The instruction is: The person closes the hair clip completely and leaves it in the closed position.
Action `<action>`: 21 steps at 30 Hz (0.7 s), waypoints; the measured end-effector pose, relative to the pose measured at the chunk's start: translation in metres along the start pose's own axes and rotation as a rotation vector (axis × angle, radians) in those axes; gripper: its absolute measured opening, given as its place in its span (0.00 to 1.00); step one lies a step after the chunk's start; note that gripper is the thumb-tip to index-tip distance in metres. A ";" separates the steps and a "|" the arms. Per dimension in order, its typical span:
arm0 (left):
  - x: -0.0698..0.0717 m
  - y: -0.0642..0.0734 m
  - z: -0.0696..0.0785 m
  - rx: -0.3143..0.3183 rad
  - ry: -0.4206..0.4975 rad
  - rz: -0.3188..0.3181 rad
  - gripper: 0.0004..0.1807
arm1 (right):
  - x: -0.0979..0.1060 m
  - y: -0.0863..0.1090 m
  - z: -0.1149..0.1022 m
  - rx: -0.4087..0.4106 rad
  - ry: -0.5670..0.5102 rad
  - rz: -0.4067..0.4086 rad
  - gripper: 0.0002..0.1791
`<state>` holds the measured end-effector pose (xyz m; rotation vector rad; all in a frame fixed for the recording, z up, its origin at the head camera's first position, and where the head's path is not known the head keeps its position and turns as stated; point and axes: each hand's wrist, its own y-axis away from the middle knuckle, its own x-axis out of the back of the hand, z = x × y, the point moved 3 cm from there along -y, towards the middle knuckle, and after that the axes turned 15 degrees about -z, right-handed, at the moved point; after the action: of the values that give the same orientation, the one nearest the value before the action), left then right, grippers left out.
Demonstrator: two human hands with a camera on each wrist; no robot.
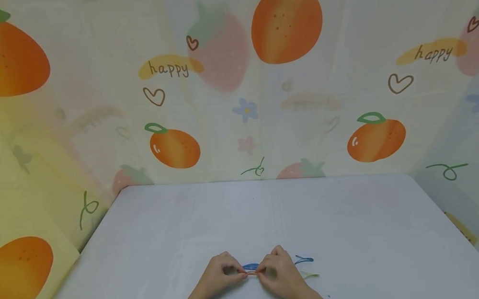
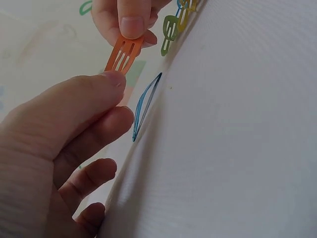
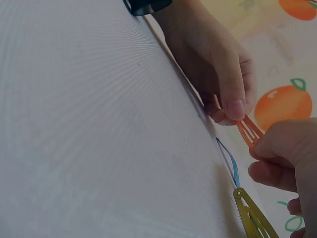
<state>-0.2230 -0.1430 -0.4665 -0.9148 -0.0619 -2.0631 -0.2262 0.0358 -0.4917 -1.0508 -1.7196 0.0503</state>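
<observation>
Orange snap hair clip (image 2: 127,48) raised above the table (image 1: 229,218), between your two grips. You pinch one end of it with your left grip (image 1: 222,272) and the other with your right grip (image 1: 281,273); neither is released. Key relation: long axis runs crosswise, from left grip to right grip, slots along the same line. Neither hand is the nearer, since both touch it. Which end tapers: cannot tell, your fingertips cover both.

Nearby: blue hair clip (image 1: 251,267) just beyond the gap between your grips; second blue hair clip (image 1: 308,260) and yellow-green hair clip (image 1: 311,275) to the right of your right grip.

Writing: "happy", twice, in script on the printed cloth (image 1: 219,122) well beyond your grips, once left of your left grip, once right of your right. You have no legible brand or label on any clip.
</observation>
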 end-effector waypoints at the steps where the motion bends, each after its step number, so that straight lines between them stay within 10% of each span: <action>1: 0.000 0.000 0.000 -0.003 -0.001 0.001 0.03 | 0.000 0.000 0.000 0.000 0.001 0.001 0.08; 14: 0.001 -0.002 0.001 -0.033 -0.019 -0.008 0.03 | -0.001 0.000 0.003 -0.004 0.002 -0.017 0.03; 21: -0.011 0.000 -0.032 -0.037 -0.040 -0.027 0.03 | -0.003 0.000 0.005 0.008 -0.003 -0.028 0.02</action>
<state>-0.2375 -0.1469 -0.4970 -0.9833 -0.0580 -2.0772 -0.2298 0.0363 -0.4957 -1.0205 -1.7348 0.0411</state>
